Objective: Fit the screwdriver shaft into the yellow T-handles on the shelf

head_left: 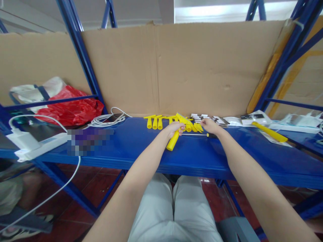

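My left hand point(175, 128) is closed around a yellow plastic handle point(173, 141), whose lower end sticks out toward me over the blue shelf point(141, 148). My right hand point(210, 125) is closed, its fingers pinched at the pile of yellow handles point(193, 126) just right of the held one; what it pinches is too small to name. A thin metal screwdriver shaft with a dark grip point(199, 134) lies on the shelf under my right wrist. More yellow handles point(155, 121) lie in a row to the left of my hands.
Small black-and-white packets point(219, 120) lie behind my right hand. A long yellow tool point(270, 131) rests at right. White cable point(108, 119), a power strip with charger point(30, 144) and a red bag point(72, 111) sit left. A cardboard wall point(176, 67) backs the shelf.
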A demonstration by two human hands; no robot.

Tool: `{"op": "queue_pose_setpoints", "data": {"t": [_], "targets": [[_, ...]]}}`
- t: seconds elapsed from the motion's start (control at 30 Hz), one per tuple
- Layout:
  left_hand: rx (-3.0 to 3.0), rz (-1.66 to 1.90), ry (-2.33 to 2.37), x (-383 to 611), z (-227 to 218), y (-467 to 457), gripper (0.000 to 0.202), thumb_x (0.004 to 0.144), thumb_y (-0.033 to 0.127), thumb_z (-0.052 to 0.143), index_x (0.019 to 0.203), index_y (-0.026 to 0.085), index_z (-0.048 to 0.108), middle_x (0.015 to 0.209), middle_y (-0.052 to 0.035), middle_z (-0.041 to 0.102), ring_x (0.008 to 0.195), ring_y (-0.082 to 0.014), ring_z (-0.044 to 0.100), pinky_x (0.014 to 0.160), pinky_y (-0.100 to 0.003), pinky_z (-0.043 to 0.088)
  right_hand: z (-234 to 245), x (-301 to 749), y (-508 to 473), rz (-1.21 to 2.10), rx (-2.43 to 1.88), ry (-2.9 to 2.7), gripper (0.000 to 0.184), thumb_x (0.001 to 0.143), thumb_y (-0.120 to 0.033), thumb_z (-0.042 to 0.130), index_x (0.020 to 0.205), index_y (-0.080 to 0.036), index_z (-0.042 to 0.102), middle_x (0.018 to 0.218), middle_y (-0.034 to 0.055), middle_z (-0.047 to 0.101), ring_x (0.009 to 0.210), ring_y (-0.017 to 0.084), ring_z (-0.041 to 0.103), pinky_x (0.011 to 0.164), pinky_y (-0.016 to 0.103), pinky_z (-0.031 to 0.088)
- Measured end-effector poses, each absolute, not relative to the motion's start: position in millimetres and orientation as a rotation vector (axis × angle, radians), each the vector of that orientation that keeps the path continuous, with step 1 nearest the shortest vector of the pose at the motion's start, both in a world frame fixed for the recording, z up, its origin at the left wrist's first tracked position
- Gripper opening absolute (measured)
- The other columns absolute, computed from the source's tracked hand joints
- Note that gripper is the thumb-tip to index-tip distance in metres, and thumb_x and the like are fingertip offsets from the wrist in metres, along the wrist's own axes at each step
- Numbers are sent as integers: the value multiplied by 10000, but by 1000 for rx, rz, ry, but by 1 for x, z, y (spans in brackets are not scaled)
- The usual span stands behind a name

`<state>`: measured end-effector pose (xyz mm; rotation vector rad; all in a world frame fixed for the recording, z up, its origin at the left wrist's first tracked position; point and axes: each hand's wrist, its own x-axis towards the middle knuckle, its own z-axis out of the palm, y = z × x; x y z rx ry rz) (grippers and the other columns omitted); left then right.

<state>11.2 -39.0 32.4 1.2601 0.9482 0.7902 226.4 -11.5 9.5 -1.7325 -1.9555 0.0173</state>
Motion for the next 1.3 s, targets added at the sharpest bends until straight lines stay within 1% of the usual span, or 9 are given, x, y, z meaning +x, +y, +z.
{"op": "queue_pose_setpoints", "data": {"t": [0.13, 0.27, 0.4, 0.6, 0.83, 0.97, 1.1, 1.17, 1.3], "targets": [[1300, 760, 969, 12, 32, -41, 253, 866, 7, 462, 725, 202, 385, 458, 105, 398, 329, -25, 313, 373, -147, 245, 16, 201, -19, 201, -1558, -1937, 149, 876, -160, 454, 818, -174, 591, 679, 9, 605, 621, 123, 535, 650, 211, 441], [1360, 728, 971, 13, 31, -41, 238, 862, 18, 469, 715, 195, 406, 458, 108, 394, 327, -24, 308, 375, -159, 263, 16, 186, -23, 207, -1501, -1958, 105, 839, -132, 480, 795, -174, 566, 719, 16, 615, 649, 129, 538, 700, 240, 452], [1424, 719, 950, 13, 28, -38, 230, 862, 30, 477, 703, 187, 423, 466, 105, 397, 333, -20, 319, 381, -161, 267, 12, 184, -22, 146, -1454, -2005, 115, 805, -95, 480, 765, -176, 551, 781, 37, 640, 729, 142, 561, 744, 244, 452], [1469, 713, 951, 13, 26, -36, 237, 846, 28, 488, 689, 192, 420, 478, 95, 416, 347, -32, 341, 385, -177, 278, 10, 184, -22, 108, -1469, -2033, 128, 799, -87, 480, 736, -186, 532, 808, 45, 649, 754, 150, 577, 732, 237, 444], [1455, 707, 926, 12, 25, -35, 224, 848, 35, 508, 709, 191, 429, 477, 103, 412, 344, -27, 339, 398, -169, 297, 7, 184, -21, 198, -1436, -1954, 80, 821, -157, 498, 758, -191, 536, 781, 32, 628, 733, 154, 573, 740, 268, 463], [1424, 708, 921, 12, 27, -37, 225, 859, 30, 501, 712, 186, 433, 472, 106, 405, 341, -18, 333, 397, -158, 291, 0, 184, -11, 195, -1446, -1857, 33, 805, -186, 537, 825, -185, 563, 874, 51, 644, 807, 173, 597, 801, 316, 485], [1366, 728, 913, 11, 31, -41, 228, 890, 22, 442, 733, 187, 430, 462, 104, 399, 326, -24, 313, 376, -170, 258, -5, 185, -3, 94, -1480, -1778, 201, 804, -235, 602, 991, -159, 606, 1091, 114, 652, 1015, 217, 605, 930, 366, 466], [1331, 745, 911, 10, 33, -42, 231, 903, 24, 432, 748, 195, 412, 458, 108, 397, 320, -24, 305, 373, -171, 247, -6, 185, 0, 104, -1514, -1756, 289, 834, -274, 599, 1093, -144, 605, 1181, 144, 637, 1081, 226, 597, 961, 372, 455], [1294, 774, 894, 10, 35, -42, 235, 914, 27, 427, 766, 205, 386, 452, 115, 396, 309, -25, 305, 371, -164, 233, -8, 185, 2, 152, -1547, -1818, 370, 930, -380, 488, 1166, -120, 605, 1194, 174, 649, 1105, 241, 602, 962, 391, 454]]}}
